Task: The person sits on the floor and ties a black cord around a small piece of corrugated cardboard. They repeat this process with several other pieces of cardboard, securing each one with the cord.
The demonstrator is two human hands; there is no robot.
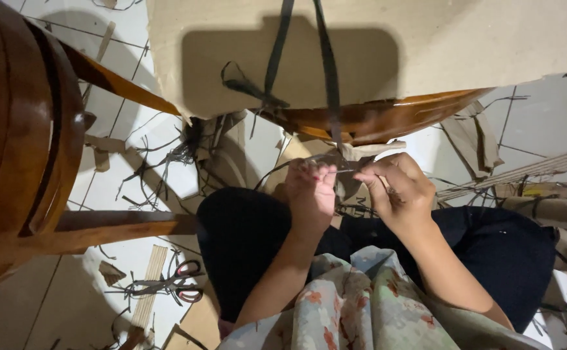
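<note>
Head view: we saw left hand [310, 194] and right hand [400, 194] together at centre, above lap, near wooden chair seat [387, 116]. Each grip pressed together, pinching thin dark strap [329, 71] hanging from cardboard sheet [374, 45] at far side. We judged strap light, limp, narrow, likely slippery; best pinched close to its gathered end. Scissors [178, 285] lay on floor [134, 188], near left.

No packages, labels, signs, screens — none in view
</note>
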